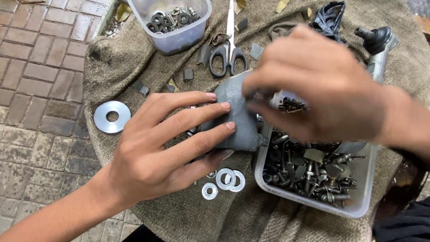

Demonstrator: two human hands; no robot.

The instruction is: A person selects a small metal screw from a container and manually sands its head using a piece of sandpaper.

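Over the burlap cloth [134,67], left hand [161,148] fingers flat against grey tape piece [235,116], right hand [313,85] pinching its top edge beside the bolt tub [363,197]; wrapping underway, next likely needs firm smoothing.

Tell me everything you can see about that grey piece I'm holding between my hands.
The grey piece is a dull, matte sheet that looks like rubber or tape, curved rather than flat. It sits over the near-left corner of the tub of bolts, above the brown cloth. The left hand presses its fingertips flat on its left face; the right hand pinches its upper right edge. Its far side is hidden.
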